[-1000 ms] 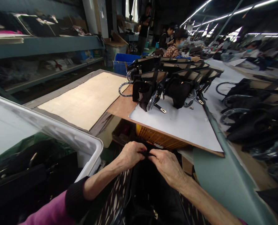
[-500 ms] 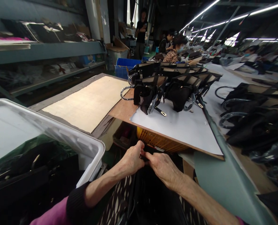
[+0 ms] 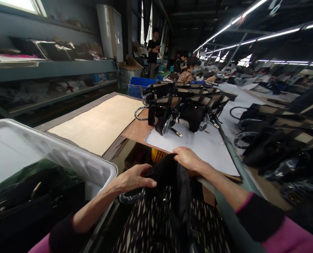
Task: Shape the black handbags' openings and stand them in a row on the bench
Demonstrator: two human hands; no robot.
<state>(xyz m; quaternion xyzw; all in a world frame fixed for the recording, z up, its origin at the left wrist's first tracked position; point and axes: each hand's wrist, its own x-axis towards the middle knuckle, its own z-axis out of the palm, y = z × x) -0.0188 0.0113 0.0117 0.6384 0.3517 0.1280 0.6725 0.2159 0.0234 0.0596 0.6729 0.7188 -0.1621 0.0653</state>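
Note:
A black handbag is held up over my lap, its fabric hanging down in front of a patterned garment. My right hand pinches the bag's upper edge, near the table's front edge. On the other side, my left hand has its thumb on the bag's near face and its fingers curled behind, partly hidden by the black fabric. A plastic-wrapped handle loops out below my left hand. Small gold-coloured metal shows on the front of the bag.
A white plastic bin with black bags stands at my left. Ahead, several black bags stand on white paper; more bags lie at right. A yellow basket sits beneath the table. Other people work farther back.
My hands were close together over the dark bag and have moved apart. The bag has come up between them, with my right hand now higher, at its upper edge.

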